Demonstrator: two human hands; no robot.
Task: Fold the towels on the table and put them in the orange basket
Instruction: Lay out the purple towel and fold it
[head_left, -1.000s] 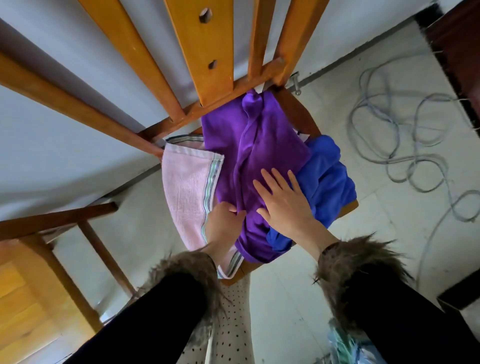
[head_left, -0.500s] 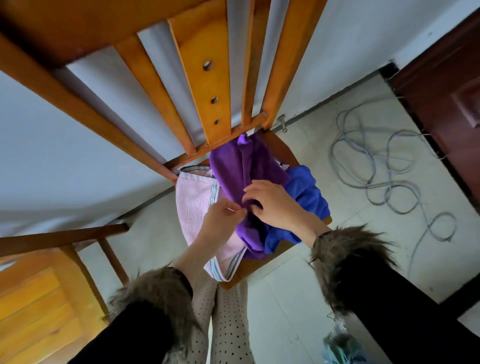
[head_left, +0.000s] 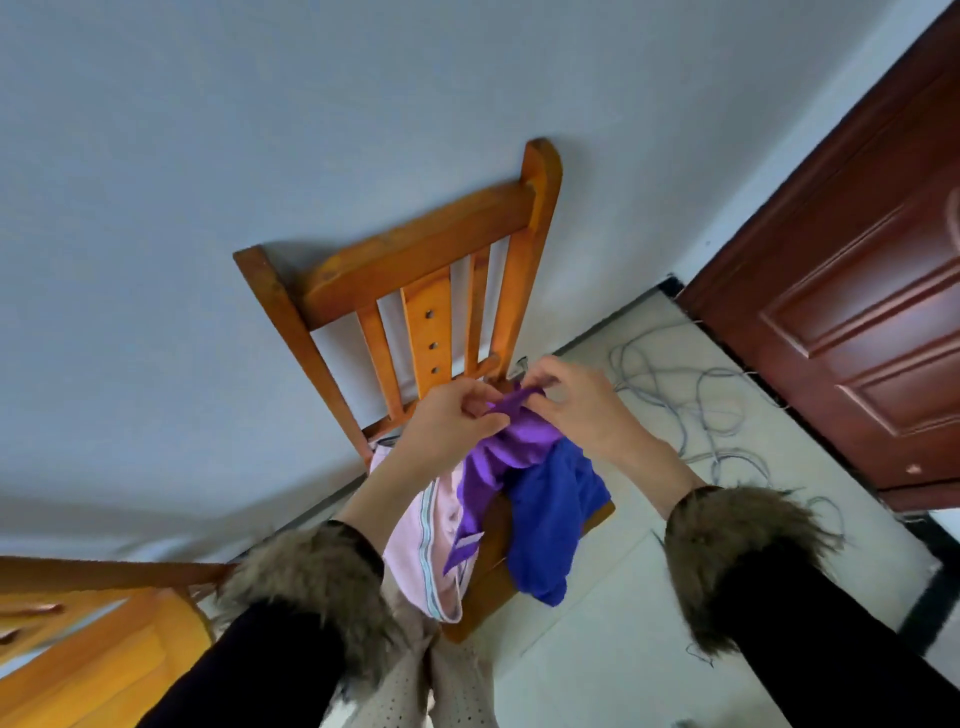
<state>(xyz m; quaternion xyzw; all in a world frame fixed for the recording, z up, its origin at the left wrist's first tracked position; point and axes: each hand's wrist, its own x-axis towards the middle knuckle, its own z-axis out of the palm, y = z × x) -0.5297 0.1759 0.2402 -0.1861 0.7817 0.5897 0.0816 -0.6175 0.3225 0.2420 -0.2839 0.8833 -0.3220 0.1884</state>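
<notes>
A purple towel (head_left: 496, 460) hangs from both of my hands above the seat of a wooden chair (head_left: 418, 265). My left hand (head_left: 449, 421) pinches its top edge on the left. My right hand (head_left: 582, 402) pinches the same edge on the right, close beside the left. A blue towel (head_left: 550, 525) lies crumpled on the right side of the seat and droops over its front edge. A pink towel with striped borders (head_left: 415, 540) lies on the left side of the seat. No orange basket is in view.
The chair stands against a pale wall (head_left: 260, 130). A tangle of grey cable (head_left: 691, 410) lies on the tiled floor to the right, before a dark red door (head_left: 852, 291). Part of another wooden piece of furniture (head_left: 78, 613) sits at the lower left.
Both hands closed on the purple towel and lifted it up off the seat. The view pulled back and upward, so the whole chair back now shows.
</notes>
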